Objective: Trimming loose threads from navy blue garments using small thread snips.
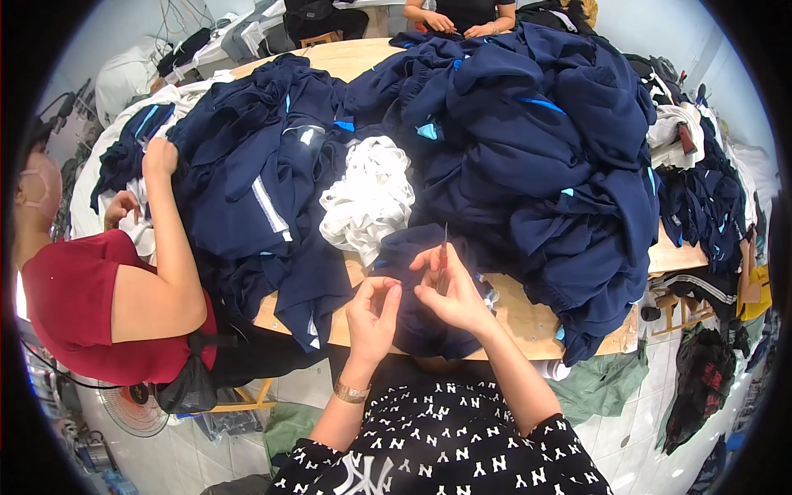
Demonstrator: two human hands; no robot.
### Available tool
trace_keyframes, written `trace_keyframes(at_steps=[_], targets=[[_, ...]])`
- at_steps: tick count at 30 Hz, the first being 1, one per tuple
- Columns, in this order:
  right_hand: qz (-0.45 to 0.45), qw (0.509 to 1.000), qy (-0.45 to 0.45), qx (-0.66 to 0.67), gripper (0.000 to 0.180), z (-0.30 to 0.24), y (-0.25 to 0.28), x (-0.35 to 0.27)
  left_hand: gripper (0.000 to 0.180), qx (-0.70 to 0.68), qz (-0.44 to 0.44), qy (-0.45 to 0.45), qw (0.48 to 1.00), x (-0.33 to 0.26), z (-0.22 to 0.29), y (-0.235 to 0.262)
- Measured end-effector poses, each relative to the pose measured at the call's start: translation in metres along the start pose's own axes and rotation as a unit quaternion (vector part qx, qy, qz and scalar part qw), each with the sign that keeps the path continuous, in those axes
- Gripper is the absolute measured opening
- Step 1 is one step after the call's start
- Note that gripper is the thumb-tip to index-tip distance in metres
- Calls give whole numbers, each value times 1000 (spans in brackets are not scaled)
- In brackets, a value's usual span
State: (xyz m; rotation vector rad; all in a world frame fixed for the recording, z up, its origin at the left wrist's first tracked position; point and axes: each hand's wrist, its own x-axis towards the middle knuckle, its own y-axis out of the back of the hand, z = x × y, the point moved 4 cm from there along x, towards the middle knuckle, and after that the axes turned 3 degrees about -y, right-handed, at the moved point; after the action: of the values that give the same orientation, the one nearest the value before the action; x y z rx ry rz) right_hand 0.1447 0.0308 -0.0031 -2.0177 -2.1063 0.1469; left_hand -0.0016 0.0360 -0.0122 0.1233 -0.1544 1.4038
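My right hand (452, 290) grips a slim pointed tool with a dark red handle (444, 254), its thin tip pointing away from me. To its left my left hand (375, 313) is closed in a pinch of thumb and forefinger; whatever may lie between them is too small to make out. Both hands are over a dark navy garment (421, 326) that hangs toward my lap at the table's near edge. Just beyond my hands sits a tangled heap of white fabric strips (367, 202).
Large navy garment piles cover the wooden table (532, 318) on the right (528, 157) and left (247, 157). At my left, a person in a red shirt (74, 289) handles cloth. Another person's hands (462, 26) work across the table. A fan (136, 408) stands at lower left.
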Motion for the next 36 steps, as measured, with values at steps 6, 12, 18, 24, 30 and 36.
trace_keyframes(at_steps=[6, 12, 18, 24, 30, 36], targets=[[-39, 995, -86, 31, 24, 5, -2, 2, 9, 297, 55, -158, 940, 4, 13, 11], [-55, 992, -88, 78, 25, 20, -5, 6, 9, 306, 115, -224, 918, 6, 1, 12], [-60, 990, -92, 85, 25, 25, -10, 7, 13, 357, 109, -188, 909, 2, -5, 21], [-53, 990, -110, 76, 24, 21, -8, 8, 14, 219, 122, -34, 967, 7, 1, 29], [-59, 980, -79, -173, 27, 7, -1, 12, 22, 120, 142, 54, 981, 9, -8, 36], [-91, 801, 74, -587, 46, -13, -14, 17, 22, 152, 137, 17, 979, 7, -7, 36]])
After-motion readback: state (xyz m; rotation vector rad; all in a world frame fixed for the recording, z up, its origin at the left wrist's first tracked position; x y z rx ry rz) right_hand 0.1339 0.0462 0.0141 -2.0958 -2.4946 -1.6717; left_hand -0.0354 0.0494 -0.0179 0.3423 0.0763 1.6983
